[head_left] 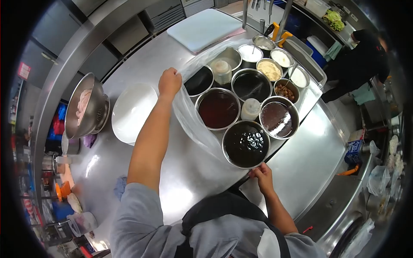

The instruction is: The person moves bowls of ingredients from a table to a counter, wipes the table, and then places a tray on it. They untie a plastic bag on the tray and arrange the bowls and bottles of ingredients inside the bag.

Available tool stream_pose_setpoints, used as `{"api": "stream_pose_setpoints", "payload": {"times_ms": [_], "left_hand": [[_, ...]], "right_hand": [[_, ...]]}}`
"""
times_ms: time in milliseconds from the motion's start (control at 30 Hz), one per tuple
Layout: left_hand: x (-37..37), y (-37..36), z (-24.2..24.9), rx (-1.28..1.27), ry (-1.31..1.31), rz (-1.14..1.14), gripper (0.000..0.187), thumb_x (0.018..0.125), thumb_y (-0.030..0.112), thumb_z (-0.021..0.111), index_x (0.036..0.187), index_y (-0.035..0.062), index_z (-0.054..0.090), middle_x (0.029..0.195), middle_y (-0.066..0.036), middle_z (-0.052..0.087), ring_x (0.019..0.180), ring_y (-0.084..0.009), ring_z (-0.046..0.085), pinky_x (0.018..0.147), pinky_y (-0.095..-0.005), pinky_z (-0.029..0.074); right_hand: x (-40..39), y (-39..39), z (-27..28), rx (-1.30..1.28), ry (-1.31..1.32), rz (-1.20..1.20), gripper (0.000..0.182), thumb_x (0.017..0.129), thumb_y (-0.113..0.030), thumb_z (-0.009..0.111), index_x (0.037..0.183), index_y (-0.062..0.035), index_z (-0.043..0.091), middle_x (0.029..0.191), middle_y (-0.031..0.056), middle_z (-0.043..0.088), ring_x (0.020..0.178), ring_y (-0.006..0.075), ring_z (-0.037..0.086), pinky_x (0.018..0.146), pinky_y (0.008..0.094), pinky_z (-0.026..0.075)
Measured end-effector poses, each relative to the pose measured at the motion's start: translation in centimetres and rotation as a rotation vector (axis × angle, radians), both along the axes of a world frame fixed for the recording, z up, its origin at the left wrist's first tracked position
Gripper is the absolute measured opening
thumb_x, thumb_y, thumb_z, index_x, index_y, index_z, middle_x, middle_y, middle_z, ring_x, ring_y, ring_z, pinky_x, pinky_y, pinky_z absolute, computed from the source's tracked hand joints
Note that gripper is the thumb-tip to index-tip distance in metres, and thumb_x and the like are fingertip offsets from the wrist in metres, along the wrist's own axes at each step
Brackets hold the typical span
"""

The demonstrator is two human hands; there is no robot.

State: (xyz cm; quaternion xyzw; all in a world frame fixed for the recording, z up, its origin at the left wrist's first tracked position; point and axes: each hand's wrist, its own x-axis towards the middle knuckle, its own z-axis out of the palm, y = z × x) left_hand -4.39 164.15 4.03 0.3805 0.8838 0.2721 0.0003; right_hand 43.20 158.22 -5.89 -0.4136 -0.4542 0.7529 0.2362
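Note:
My left hand (pixel 170 83) is closed on the edge of a clear plastic sheet (pixel 193 124) that runs along the left side of a group of metal pots. Fingers pinched, my right hand (pixel 263 176) is at the base of the front pot of dark liquid (pixel 245 144); what it grips is hidden. Behind that pot stand a pot of reddish-brown liquid (pixel 217 109), another dark pot (pixel 251 85) and a brown-liquid pot (pixel 278 117). A white-lidded container (pixel 250 109) sits between them. Smaller bowls hold yellowish paste (pixel 269 69) and brown chunks (pixel 286 91).
To the left are a white bowl (pixel 134 112) and a metal colander (pixel 73 118) with pale pink meat. A white cutting board (pixel 204 30) lies at the back of the steel table (pixel 172 189). A co-worker in dark clothes (pixel 361 64) stands at the far right.

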Motion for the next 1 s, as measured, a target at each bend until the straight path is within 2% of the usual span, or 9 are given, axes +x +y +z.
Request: {"api": "stream_pose_setpoints", "payload": {"times_ms": [333, 400, 500, 667, 733, 767, 800, 867, 1000], "left_hand": [[-2.4, 0.6, -6.2, 0.608, -0.546, 0.350, 0.018, 0.079, 0.011, 0.055, 0.091, -0.0001, 0.063, 0.094, -0.015, 0.065, 0.079, -0.0273, 0.062, 0.071, -0.0398, 0.048], [-2.5, 0.4, -6.2, 0.801, -1.032, 0.392, 0.015, 0.076, 0.007, 0.057, 0.088, 0.0012, 0.064, 0.086, -0.014, 0.063, 0.074, -0.0263, 0.060, 0.064, -0.0416, 0.047], [-2.5, 0.6, -7.7, 0.719, -1.253, 0.641, 0.010, 0.075, 0.007, 0.059, 0.081, 0.0011, 0.063, 0.080, -0.015, 0.061, 0.071, -0.0277, 0.058, 0.058, -0.0442, 0.045], [-4.2, -0.4, -13.4, 0.842, -1.339, 0.525, 0.010, 0.075, 0.007, 0.058, 0.079, -0.0002, 0.063, 0.078, -0.016, 0.061, 0.068, -0.0299, 0.057, 0.057, -0.0448, 0.043], [-4.9, -1.4, -13.1, 0.582, -1.022, 0.406, 0.016, 0.077, 0.005, 0.054, 0.085, -0.0028, 0.065, 0.078, -0.018, 0.061, 0.069, -0.0316, 0.058, 0.061, -0.0438, 0.045], [-4.0, -1.9, -11.9, 0.252, -0.492, 0.186, 0.023, 0.081, 0.009, 0.054, 0.096, -0.0045, 0.064, 0.092, -0.020, 0.064, 0.085, -0.0326, 0.061, 0.074, -0.0410, 0.048], [-2.6, -1.3, -9.4, 0.253, -0.489, 0.176, 0.023, 0.081, 0.009, 0.054, 0.096, -0.0045, 0.064, 0.092, -0.020, 0.064, 0.085, -0.0326, 0.061, 0.074, -0.0410, 0.048], [-0.2, -0.3, -5.9, 0.870, -0.501, 0.410, 0.031, 0.082, 0.017, 0.059, 0.105, -0.0016, 0.062, 0.111, -0.019, 0.062, 0.104, -0.0327, 0.058, 0.088, -0.0380, 0.045], [1.9, 1.8, 0.7, 0.286, -0.005, 0.121, 0.038, 0.078, 0.026, 0.064, 0.111, 0.0056, 0.062, 0.121, -0.016, 0.058, 0.113, -0.0333, 0.054, 0.094, -0.0376, 0.043]], "right_hand": [[0.2, 0.8, 0.2, -0.004, -0.045, 0.046, 0.011, 0.088, -0.006, 0.051, 0.092, -0.0020, 0.061, 0.075, 0.0050, 0.064, 0.067, 0.0114, 0.060, 0.064, 0.0243, 0.047], [0.3, 0.8, -0.1, -0.005, -0.039, 0.058, 0.011, 0.089, -0.008, 0.053, 0.094, -0.0031, 0.062, 0.076, 0.0038, 0.064, 0.067, 0.0103, 0.061, 0.065, 0.0237, 0.048], [0.3, 0.8, -0.3, -0.018, -0.050, 0.051, 0.013, 0.089, -0.007, 0.052, 0.096, -0.0028, 0.062, 0.077, 0.0039, 0.064, 0.067, 0.0108, 0.062, 0.064, 0.0238, 0.048], [0.2, 0.9, 0.1, -0.048, -0.064, 0.027, 0.014, 0.088, -0.005, 0.051, 0.095, -0.0017, 0.063, 0.079, 0.0044, 0.065, 0.067, 0.0113, 0.062, 0.064, 0.0243, 0.049], [0.4, 0.7, 0.1, -0.054, -0.063, 0.023, 0.014, 0.087, -0.005, 0.051, 0.094, -0.0015, 0.063, 0.079, 0.0047, 0.065, 0.067, 0.0115, 0.062, 0.064, 0.0246, 0.049], [0.2, 0.9, 0.0, -0.052, -0.048, 0.023, 0.014, 0.087, -0.004, 0.051, 0.094, -0.0013, 0.063, 0.079, 0.0049, 0.065, 0.067, 0.0118, 0.062, 0.064, 0.0249, 0.050], [0.1, 1.0, -0.1, -0.049, -0.043, 0.014, 0.014, 0.087, -0.004, 0.051, 0.094, -0.0013, 0.063, 0.079, 0.0049, 0.065, 0.067, 0.0118, 0.062, 0.064, 0.0249, 0.050], [0.2, 0.8, -0.3, -0.039, -0.069, 0.011, 0.015, 0.085, -0.003, 0.050, 0.094, -0.0010, 0.063, 0.079, 0.0052, 0.065, 0.066, 0.0121, 0.062, 0.065, 0.0250, 0.050], [0.2, 1.0, -0.2, -0.040, -0.057, 0.034, 0.017, 0.085, -0.002, 0.049, 0.095, -0.0010, 0.063, 0.080, 0.0051, 0.065, 0.066, 0.0123, 0.062, 0.065, 0.0252, 0.050]]}}
